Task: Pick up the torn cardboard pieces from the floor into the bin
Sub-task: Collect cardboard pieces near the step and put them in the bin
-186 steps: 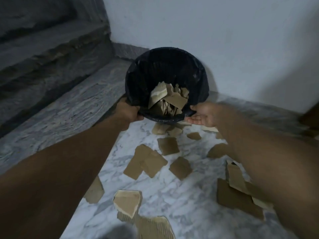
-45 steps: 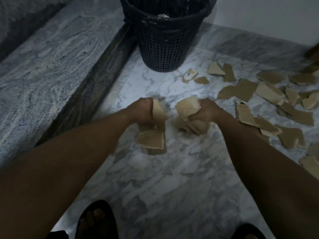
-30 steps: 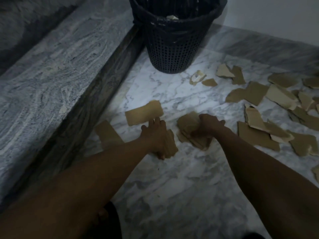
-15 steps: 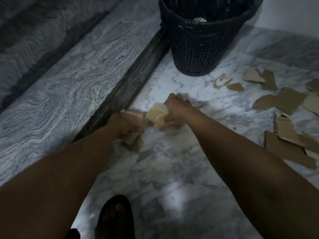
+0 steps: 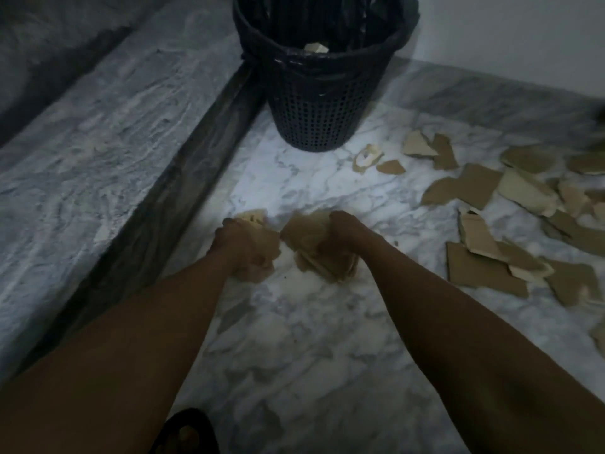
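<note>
A black perforated bin [image 5: 316, 103] with a dark liner stands upright at the top centre, with cardboard showing inside. My left hand [image 5: 240, 245] is closed around a bunch of torn cardboard pieces [image 5: 253, 219] just above the marble floor. Beside it, my right hand [image 5: 343, 234] grips a thicker stack of cardboard pieces [image 5: 311, 253]. The two hands nearly touch, a short way in front of the bin. Several loose cardboard pieces [image 5: 478, 257] lie scattered on the floor to the right.
A raised grey marble step [image 5: 98, 178] with a dark riser runs along the left, reaching the bin. A white wall [image 5: 507, 44] stands behind. My foot in a black sandal [image 5: 188, 434] is at the bottom edge.
Both hands have drawn away from the step's foot toward the middle of the floor, each still gripping its cardboard bunch. The pieces that lay near the step are off the floor.
</note>
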Tool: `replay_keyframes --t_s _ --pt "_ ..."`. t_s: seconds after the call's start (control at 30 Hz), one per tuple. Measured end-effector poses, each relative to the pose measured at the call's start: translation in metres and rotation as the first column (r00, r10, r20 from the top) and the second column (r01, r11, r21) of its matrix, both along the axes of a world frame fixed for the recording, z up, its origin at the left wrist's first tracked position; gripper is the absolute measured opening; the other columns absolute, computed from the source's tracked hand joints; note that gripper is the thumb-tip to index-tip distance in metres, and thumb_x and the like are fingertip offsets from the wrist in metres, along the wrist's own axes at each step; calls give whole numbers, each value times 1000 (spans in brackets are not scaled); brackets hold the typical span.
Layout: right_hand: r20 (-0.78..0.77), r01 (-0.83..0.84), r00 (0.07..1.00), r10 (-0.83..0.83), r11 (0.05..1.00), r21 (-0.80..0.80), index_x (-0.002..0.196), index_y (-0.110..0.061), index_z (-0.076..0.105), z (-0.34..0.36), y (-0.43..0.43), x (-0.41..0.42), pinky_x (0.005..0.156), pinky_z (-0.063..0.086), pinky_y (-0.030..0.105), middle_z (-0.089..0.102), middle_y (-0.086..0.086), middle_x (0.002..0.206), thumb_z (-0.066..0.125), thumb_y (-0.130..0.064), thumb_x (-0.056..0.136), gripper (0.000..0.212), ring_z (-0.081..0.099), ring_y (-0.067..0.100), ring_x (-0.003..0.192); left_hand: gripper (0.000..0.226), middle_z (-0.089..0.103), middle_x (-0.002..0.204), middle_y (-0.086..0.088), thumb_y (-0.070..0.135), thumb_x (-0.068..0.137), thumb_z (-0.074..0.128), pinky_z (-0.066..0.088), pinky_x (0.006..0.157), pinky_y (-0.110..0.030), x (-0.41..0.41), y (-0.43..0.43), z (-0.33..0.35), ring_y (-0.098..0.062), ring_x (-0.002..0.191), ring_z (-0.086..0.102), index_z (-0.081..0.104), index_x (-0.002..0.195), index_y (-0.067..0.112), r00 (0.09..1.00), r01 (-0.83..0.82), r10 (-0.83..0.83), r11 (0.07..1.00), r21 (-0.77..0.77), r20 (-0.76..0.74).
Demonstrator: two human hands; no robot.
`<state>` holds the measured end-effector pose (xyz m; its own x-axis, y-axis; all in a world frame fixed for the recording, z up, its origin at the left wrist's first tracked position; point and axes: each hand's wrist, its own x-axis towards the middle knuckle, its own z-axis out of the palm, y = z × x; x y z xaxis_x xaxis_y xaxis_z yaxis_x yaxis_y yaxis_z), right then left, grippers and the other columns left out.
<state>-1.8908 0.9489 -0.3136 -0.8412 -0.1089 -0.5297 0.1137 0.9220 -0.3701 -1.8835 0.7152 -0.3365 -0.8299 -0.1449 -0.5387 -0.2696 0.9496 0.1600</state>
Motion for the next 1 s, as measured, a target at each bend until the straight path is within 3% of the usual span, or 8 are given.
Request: replay_keyframes --t_s 0.13,0.33,0.47,0.57,0.77,0.87,0.93,1.0 --pt "-102 285 950 -294 954 -95 115 9 66 22 99 6 87 48 41 65 30 115 75 -33 86 52 63 41 109 109 53 127 -7 74 39 71 53 92 -47 -10 61 20 -30 112 58 51 129 17 985 -133 147 980 149 -91" --pt "-96 774 621 -778 628 -81 140 1 50 29 227 39 103 46 50 51 24 141 71 -76 65 109 53 41 125 86 68 112 2 60 34 72 59 85 -40 -3 126 5 -18 99 67 68 114 27 996 -19 50 923 384 -69" --pt "-52 680 732 -679 734 -7 143 -3 46 24 192 58 101 44 41 55 22 137 68 -53 86 79 54 39 123 68 72 101 1 44 39 72 60 81 -40 0 132 -7 -18 93 70 71 101 17 997 -13 43 892 451 -57" --pt "-79 553 829 -554 832 -35 125 -9 61 25 134 48 79 42 31 64 12 110 67 -48 88 54 62 29 97 77 73 100 -4 55 35 79 59 76 -33 -3 121 -6 -20 87 69 68 100 15 996 1 32 917 399 -77" --pt "-116 279 952 -285 958 -60 118 -15 56 22 33 35 97 48 51 64 9 114 62 -45 84 45 63 32 108 57 72 88 -5 57 52 79 54 69 -30 -8 73 42 -25 89 69 72 91 17 999 22 -11 946 323 -35" --pt "-72 266 955 -287 940 -215 128 -11 58 27 39 14 95 50 38 63 9 121 66 -53 77 66 62 29 112 14 57 76 -10 7 83 75 49 55 -30 -14 65 65 -30 75 60 62 86 11 996 -26 -4 943 332 89" --pt "-12 394 907 -421 857 -331 130 -9 60 36 67 3 94 49 31 65 7 124 74 -55 70 77 62 25 115 34 60 89 -13 16 76 84 53 52 -32 -20 70 76 -28 72 59 62 100 8 995 -21 -14 938 345 99" --pt "80 552 810 -581 710 -436 125 -5 62 42 102 2 90 53 31 66 6 119 87 -38 71 68 63 24 108 73 66 105 -8 49 51 93 60 69 -37 -25 85 83 -24 85 66 67 107 10 983 118 -158 936 332 96"
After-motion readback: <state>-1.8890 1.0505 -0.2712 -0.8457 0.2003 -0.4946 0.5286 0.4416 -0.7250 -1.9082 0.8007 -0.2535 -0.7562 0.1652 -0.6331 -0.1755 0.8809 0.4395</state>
